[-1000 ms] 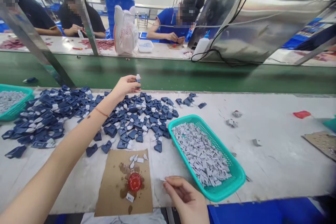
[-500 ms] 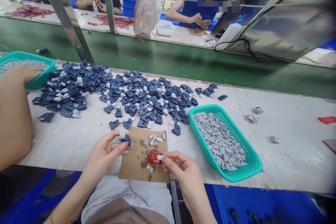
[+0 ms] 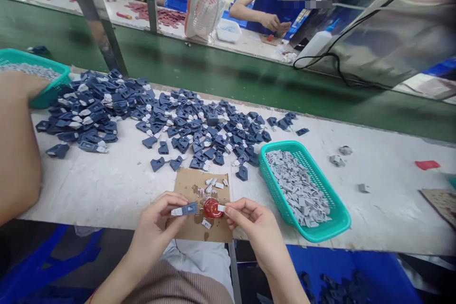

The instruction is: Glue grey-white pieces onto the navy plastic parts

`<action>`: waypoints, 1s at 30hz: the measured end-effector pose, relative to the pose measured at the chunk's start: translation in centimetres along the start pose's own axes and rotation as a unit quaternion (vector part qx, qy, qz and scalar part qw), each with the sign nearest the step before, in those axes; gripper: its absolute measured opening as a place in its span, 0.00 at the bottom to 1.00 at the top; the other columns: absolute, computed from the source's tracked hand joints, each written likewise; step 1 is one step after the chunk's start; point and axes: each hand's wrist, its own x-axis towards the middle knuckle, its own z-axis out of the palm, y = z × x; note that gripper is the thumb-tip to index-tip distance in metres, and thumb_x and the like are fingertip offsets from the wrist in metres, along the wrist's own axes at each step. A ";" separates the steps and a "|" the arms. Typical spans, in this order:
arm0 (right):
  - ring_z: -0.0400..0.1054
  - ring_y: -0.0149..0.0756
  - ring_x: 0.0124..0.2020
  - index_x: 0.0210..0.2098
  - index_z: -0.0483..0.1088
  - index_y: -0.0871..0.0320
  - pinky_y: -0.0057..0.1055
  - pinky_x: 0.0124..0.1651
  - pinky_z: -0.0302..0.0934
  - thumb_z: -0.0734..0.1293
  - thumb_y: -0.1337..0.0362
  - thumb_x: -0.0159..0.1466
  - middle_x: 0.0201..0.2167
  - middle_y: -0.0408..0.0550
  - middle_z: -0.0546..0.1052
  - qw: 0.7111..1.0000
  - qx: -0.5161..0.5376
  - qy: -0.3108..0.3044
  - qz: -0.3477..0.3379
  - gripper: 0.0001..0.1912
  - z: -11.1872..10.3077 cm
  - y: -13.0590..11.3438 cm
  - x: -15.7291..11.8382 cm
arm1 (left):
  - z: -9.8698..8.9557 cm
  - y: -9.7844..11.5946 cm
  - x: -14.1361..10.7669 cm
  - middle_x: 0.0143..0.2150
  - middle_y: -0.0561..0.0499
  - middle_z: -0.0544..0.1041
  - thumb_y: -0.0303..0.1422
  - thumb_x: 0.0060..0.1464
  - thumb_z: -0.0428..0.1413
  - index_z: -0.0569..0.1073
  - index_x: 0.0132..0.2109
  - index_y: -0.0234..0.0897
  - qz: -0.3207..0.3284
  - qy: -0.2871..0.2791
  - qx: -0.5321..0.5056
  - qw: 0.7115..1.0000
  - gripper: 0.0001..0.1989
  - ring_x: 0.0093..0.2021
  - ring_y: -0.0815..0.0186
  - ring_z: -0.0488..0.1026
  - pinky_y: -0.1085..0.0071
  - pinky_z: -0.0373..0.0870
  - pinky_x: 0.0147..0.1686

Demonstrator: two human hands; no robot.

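Left hand [image 3: 156, 222] holds navy piece [image 3: 190, 208], now turned sideways; right hand [image 3: 253, 218] pinches grey tab [image 3: 221, 208].

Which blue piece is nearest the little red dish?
The blue piece in the left hand, pale end pointing left. It's just left of the red dish; the other blue pieces lie farther off.
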 end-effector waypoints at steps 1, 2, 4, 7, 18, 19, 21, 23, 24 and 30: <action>0.68 0.30 0.22 0.24 0.78 0.60 0.26 0.28 0.62 0.79 0.53 0.48 0.19 0.44 0.77 1.000 -0.002 -0.004 0.003 0.16 0.0 -0.1 0.0 | 0.1 0.0 0.1 0.42 0.47 0.77 0.28 0.58 0.58 0.77 0.40 0.41 0.003 -0.005 0.001 1.000 0.04 0.46 0.62 0.78 0.73 0.78 0.40; 0.67 0.30 0.22 0.24 0.78 0.60 0.27 0.28 0.62 0.79 0.53 0.47 0.19 0.45 0.78 1.000 -0.003 -0.007 0.005 0.16 0.1 -0.2 0.0 | 0.1 -0.1 0.1 0.42 0.48 0.77 0.27 0.58 0.58 0.77 0.40 0.41 0.005 -0.010 0.005 1.000 0.05 0.45 0.62 0.78 0.73 0.78 0.40; 0.67 0.30 0.22 0.24 0.77 0.59 0.27 0.28 0.62 0.79 0.54 0.47 0.19 0.45 0.78 1.000 -0.009 -0.005 0.005 0.16 0.2 -0.4 -0.1 | 0.1 -0.3 0.1 0.42 0.48 0.77 0.27 0.59 0.57 0.77 0.40 0.40 0.010 -0.012 0.016 1.000 0.05 0.45 0.63 0.78 0.73 0.77 0.40; 0.67 0.31 0.22 0.24 0.77 0.59 0.27 0.29 0.62 0.79 0.55 0.47 0.18 0.44 0.77 1.000 -0.025 0.001 0.009 0.15 0.3 -0.7 -0.2 | 0.0 -0.6 0.0 0.42 0.48 0.78 0.28 0.59 0.58 0.76 0.40 0.40 0.010 -0.007 0.030 0.999 0.04 0.45 0.63 0.78 0.74 0.76 0.39; 0.67 0.33 0.22 0.24 0.77 0.59 0.30 0.28 0.60 0.77 0.55 0.49 0.19 0.46 0.77 0.998 -0.061 -0.011 0.019 0.13 0.4 -1.3 -0.6 | 0.2 -0.3 0.0 0.44 0.47 0.78 0.29 0.58 0.59 0.77 0.40 0.40 -0.011 0.006 0.027 1.000 0.03 0.47 0.61 0.77 0.72 0.76 0.40; 0.67 0.33 0.22 0.24 0.77 0.59 0.30 0.28 0.60 0.77 0.54 0.49 0.19 0.46 0.78 0.998 -0.061 -0.015 0.021 0.14 0.4 -1.4 -0.6 | 0.3 -0.2 0.1 0.44 0.47 0.78 0.29 0.58 0.59 0.76 0.40 0.40 -0.010 0.004 0.019 1.000 0.03 0.47 0.61 0.77 0.72 0.76 0.40; 0.67 0.33 0.22 0.24 0.77 0.59 0.30 0.28 0.60 0.77 0.55 0.49 0.20 0.47 0.79 0.998 -0.061 -0.013 0.016 0.14 0.5 -1.5 -0.6 | 0.4 0.0 0.4 0.44 0.47 0.77 0.27 0.58 0.58 0.76 0.40 0.40 -0.010 -0.006 0.003 1.000 0.04 0.47 0.62 0.77 0.72 0.76 0.42; 0.67 0.33 0.22 0.24 0.77 0.59 0.29 0.29 0.60 0.76 0.55 0.49 0.20 0.46 0.78 0.998 -0.067 -0.005 0.007 0.13 0.5 -1.5 -0.6 | 0.7 0.2 0.8 0.44 0.48 0.77 0.27 0.58 0.58 0.76 0.40 0.41 -0.011 -0.013 -0.002 1.000 0.05 0.48 0.62 0.76 0.72 0.76 0.43; 0.67 0.33 0.22 0.24 0.77 0.59 0.29 0.28 0.60 0.76 0.55 0.49 0.19 0.45 0.78 0.997 -0.072 -0.003 0.006 0.13 0.5 -1.5 -0.5 | 0.8 0.4 1.0 0.45 0.48 0.77 0.27 0.58 0.58 0.76 0.40 0.40 -0.012 -0.016 -0.003 1.000 0.04 0.49 0.63 0.76 0.72 0.76 0.44; 0.67 0.33 0.22 0.24 0.77 0.59 0.29 0.28 0.61 0.76 0.57 0.50 0.20 0.46 0.79 0.998 -0.064 -0.020 0.012 0.12 0.3 -1.4 -0.5 | 1.5 0.8 2.0 0.45 0.48 0.76 0.27 0.56 0.58 0.75 0.41 0.40 -0.039 -0.020 -0.018 0.999 0.06 0.50 0.63 0.76 0.73 0.77 0.43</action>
